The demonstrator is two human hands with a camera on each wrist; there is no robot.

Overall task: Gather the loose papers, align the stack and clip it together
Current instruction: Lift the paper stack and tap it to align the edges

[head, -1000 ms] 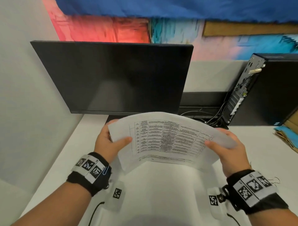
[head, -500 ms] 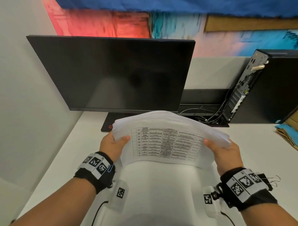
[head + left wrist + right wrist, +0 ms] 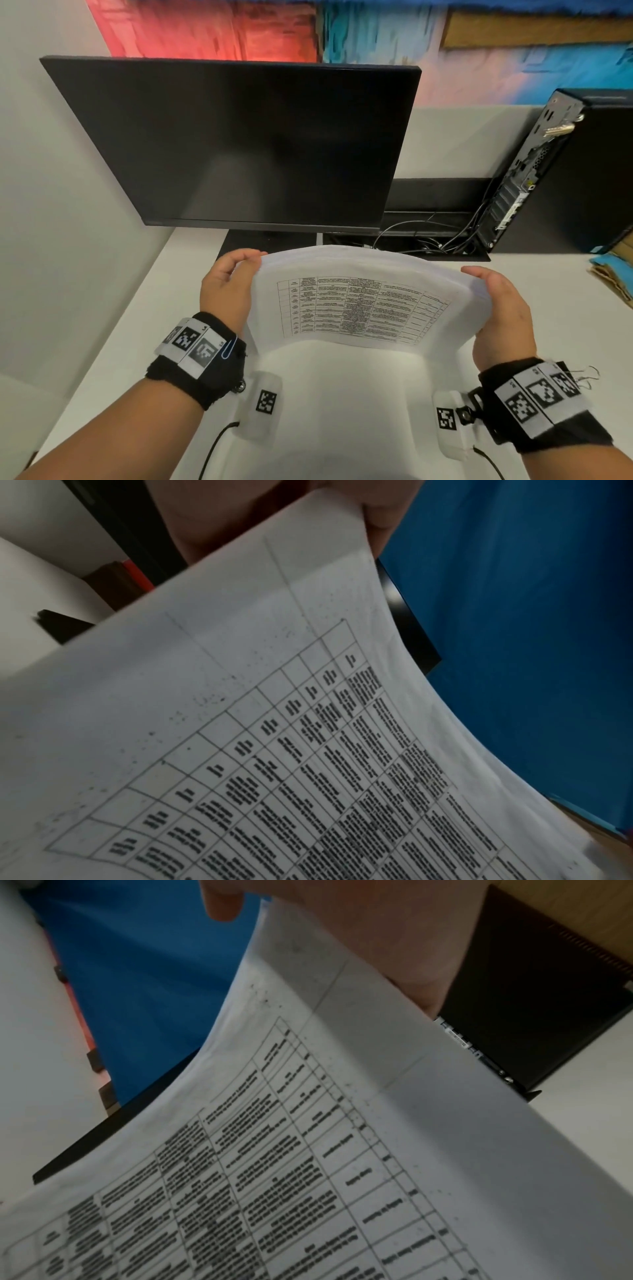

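A stack of white papers [image 3: 359, 267] stands bowed between my hands above the white desk [image 3: 137, 325], its top sheet printed with a table. My left hand [image 3: 226, 287] cups the stack's left edge, with the thumb up at the top corner. My right hand [image 3: 500, 308] holds the right edge the same way. In the left wrist view the sheet [image 3: 308, 723] fills the picture, with my left hand [image 3: 222, 520] behind it. In the right wrist view my right hand [image 3: 377, 934] lies behind the sheet [image 3: 342, 1150]. A blue paper clip [image 3: 227, 347] hangs on my left wristband and a wire binder clip [image 3: 584, 373] on my right.
A dark monitor [image 3: 239, 144] stands just behind the papers. A black computer tower [image 3: 565, 171] with cables [image 3: 428, 236] is at the back right. Cardboard and something blue [image 3: 613, 263] lie at the right edge. A grey partition [image 3: 51, 205] closes the left side.
Both thumbs have left the face of the top sheet and gone to the stack's side edges. The stack now stands more upright, and its edges look more even.
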